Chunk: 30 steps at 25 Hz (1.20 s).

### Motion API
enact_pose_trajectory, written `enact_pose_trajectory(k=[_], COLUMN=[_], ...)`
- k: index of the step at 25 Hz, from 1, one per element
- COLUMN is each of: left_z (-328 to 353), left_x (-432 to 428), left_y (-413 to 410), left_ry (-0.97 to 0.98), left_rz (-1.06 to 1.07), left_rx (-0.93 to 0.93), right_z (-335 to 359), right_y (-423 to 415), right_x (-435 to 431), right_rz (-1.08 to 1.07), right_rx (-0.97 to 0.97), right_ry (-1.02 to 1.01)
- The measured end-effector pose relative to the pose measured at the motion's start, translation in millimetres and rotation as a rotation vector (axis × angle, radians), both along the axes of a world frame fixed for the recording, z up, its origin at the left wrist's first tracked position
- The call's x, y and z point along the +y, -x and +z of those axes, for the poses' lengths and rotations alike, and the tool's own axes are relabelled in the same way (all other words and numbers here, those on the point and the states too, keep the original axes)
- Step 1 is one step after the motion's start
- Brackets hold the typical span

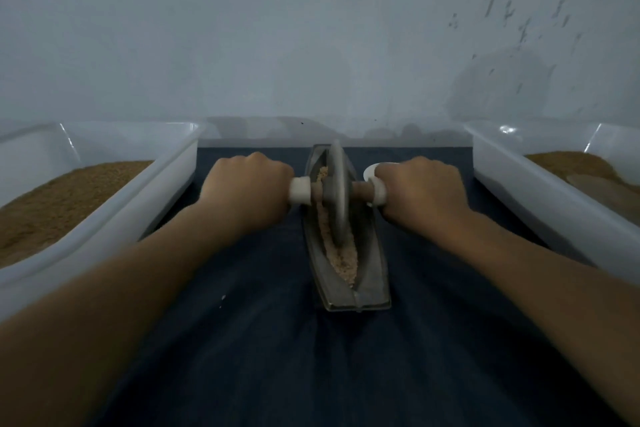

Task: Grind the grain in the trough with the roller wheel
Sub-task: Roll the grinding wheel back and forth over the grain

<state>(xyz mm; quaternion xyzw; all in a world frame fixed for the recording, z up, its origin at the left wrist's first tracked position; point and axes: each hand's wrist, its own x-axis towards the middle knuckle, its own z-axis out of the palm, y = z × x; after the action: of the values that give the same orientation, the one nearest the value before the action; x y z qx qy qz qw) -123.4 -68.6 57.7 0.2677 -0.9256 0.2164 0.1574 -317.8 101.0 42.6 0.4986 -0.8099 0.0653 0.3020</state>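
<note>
A grey boat-shaped metal trough [370, 274] lies lengthwise on a dark blue cloth [263, 340]. Pale crushed grain [341, 262] fills its groove. A grey metal roller wheel [337, 191] stands upright in the groove, toward the trough's far half. An axle with white end caps runs through the wheel. My left hand [247, 189] grips the left handle of the axle. My right hand [420, 189] grips the right handle. Both fists are level with each other, one on each side of the wheel.
A translucent white plastic bin [114, 218] at the left holds brown grain [59, 204]. A matching bin [540, 198] at the right holds brown grain [568, 163] too. A third bin's rim [270, 140] runs along the back, against a pale stained wall.
</note>
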Motion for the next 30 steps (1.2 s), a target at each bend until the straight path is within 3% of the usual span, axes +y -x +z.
enact_pose_trajectory(k=[4,5,9,12,16,19,23,25,27,30], left_z=[25,24,-9,-14,-2,-5,-23,-27,-25,-7], left_x=[-4,-2,15,7,-9,-6,14,14,8,-8], left_y=[38,31,-28,-18,34,16,-41,-40,-16,19], left_ry=[-0.009,-0.003,0.156,0.199,-0.011,-0.077,0.128,0.102,0.051,-0.097], left_rz=[0.073,0.052,-0.182,-0.133,0.088,0.037,-0.186,-0.137,-0.012,0.083], left_rx=[-0.061,-0.069,0.118,0.197,0.164,0.128,0.232,0.202,0.181,0.148], right_z=[12,10,-3,0,25,29,16,18,16,24], right_y=[9,9,-8,-7,-2,-5,-19,-15,-10,-4], right_x=[-26,-17,34,19,-35,-22,37,34,8,-32], right_rz=[-0.100,-0.077,0.143,0.046,-0.117,-0.058,0.160,0.137,0.021,-0.072], right_rx=[-0.290,-0.265,0.185,0.132,-0.119,-0.071,0.266,0.251,0.140,-0.001], right_ry=[-0.111,-0.111,0.136,0.016,-0.076,-0.151,0.047,0.009,-0.102,-0.107])
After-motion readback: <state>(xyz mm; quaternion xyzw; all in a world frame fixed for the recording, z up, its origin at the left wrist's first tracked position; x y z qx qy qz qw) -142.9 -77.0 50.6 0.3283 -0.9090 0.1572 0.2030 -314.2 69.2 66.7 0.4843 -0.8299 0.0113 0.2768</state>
